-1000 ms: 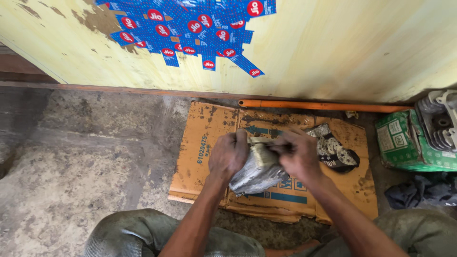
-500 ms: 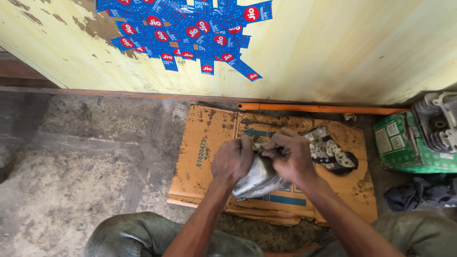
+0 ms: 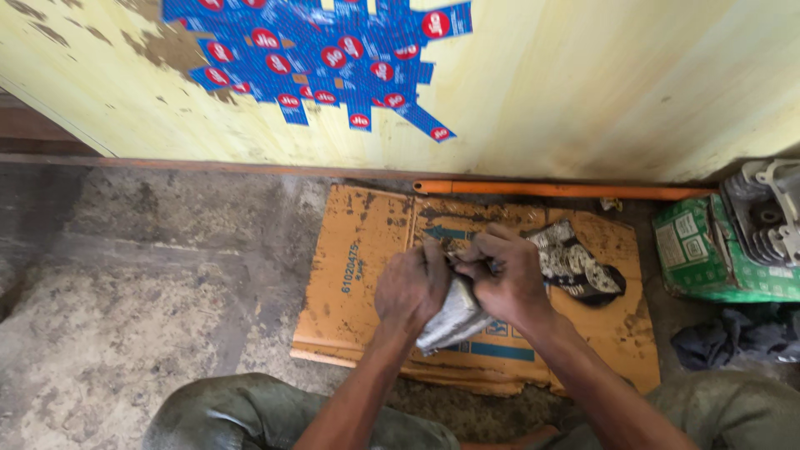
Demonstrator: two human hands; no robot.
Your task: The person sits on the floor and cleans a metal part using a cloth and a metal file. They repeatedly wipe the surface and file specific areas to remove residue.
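Note:
Both my hands are closed on a greasy grey metal part (image 3: pixel 452 315) held just above a flattened orange cardboard sheet (image 3: pixel 350 250) on the floor. My left hand (image 3: pixel 410 285) grips its left side. My right hand (image 3: pixel 504 279) presses against its upper right end, fingers curled. Most of the part is hidden between my palms; only its lower grey end shows. A black-and-white patterned rag (image 3: pixel 579 265) lies on the cardboard just right of my right hand.
A yellow board wall (image 3: pixel 583 83) with blue stickers (image 3: pixel 317 58) stands behind. An orange rod (image 3: pixel 558 190) lies along its base. A green box (image 3: pixel 708 250) carrying a finned metal engine part (image 3: pixel 767 217) sits at right, dark cloth (image 3: pixel 733 342) below it. Stained concrete floor (image 3: pixel 142 275) lies at left.
My hands have closed in tighter around the metal part, covering more of it. The part sits slightly further right and more upright than a second ago.

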